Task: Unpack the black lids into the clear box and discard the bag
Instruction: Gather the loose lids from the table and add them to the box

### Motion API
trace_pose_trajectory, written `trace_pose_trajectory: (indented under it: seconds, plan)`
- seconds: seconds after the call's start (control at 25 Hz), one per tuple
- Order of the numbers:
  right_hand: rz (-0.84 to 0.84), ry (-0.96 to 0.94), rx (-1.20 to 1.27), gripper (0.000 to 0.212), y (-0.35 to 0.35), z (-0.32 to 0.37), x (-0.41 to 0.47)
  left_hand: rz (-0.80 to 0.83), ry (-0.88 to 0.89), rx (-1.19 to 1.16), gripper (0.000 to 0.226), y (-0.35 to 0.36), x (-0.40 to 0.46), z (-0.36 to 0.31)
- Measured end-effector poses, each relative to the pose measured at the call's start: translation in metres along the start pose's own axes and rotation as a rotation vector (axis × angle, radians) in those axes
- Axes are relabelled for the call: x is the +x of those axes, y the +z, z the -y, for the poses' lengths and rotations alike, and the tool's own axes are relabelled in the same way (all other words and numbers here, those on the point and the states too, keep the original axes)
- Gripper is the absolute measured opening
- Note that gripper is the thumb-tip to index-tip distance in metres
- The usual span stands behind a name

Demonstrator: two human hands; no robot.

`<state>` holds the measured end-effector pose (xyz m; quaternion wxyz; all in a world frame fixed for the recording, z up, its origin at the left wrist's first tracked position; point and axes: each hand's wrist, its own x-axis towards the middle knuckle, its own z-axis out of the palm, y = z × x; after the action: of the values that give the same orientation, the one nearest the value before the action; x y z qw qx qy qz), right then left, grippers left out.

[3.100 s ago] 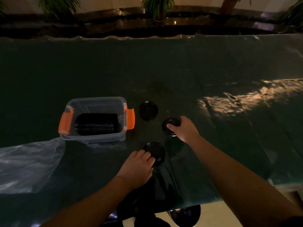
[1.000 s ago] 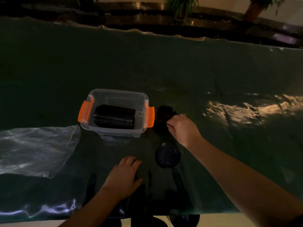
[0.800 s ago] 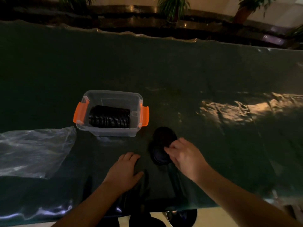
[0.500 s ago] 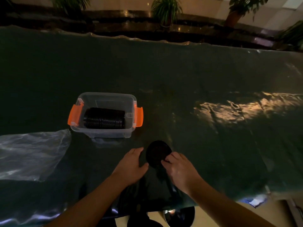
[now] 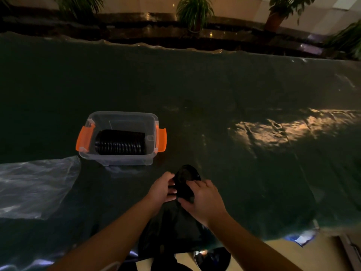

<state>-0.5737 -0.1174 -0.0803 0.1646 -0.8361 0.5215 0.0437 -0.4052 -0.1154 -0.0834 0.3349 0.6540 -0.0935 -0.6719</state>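
Observation:
A small stack of black lids is tilted up just above the table, held between both hands. My left hand grips its left side and my right hand grips its right side and near edge. The clear box with orange latches stands to the upper left of my hands. Inside it a long row of black lids lies on its side. The empty clear plastic bag lies flat at the left.
A dark green cloth covers the table, with a bright wrinkled light patch at the right. The near table edge runs close below my forearms. Potted plants stand on a ledge beyond the far edge.
The loose lids that lay apart on the cloth have been gathered into one stack. My left hand has come off the cloth onto the stack, which both hands now lift and tilt.

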Motion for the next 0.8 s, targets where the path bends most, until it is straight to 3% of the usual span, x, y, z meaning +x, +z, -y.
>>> trace_pose_trajectory:
  seconds: [0.2, 0.32, 0.56, 0.8]
  plan:
    - [-0.150, 0.125, 0.192, 0.044, 0.003, 0.007, 0.005, 0.093, 0.047, -0.169, 0.043, 0.000, -0.021, -0.005]
    - [-0.125, 0.234, 0.387, 0.044, 0.004, 0.015, 0.008, 0.105, 0.077, -0.145, 0.038, 0.000, -0.031, -0.014]
    - [-0.124, 0.302, 0.632, 0.021, -0.001, 0.039, 0.012, 0.117, 0.123, -0.064, 0.043, -0.019, -0.036, -0.018]
    - [-0.315, 0.318, 0.773, 0.014, -0.057, 0.064, 0.024, 0.027, 0.378, 0.033, 0.033, -0.058, -0.041, -0.033]
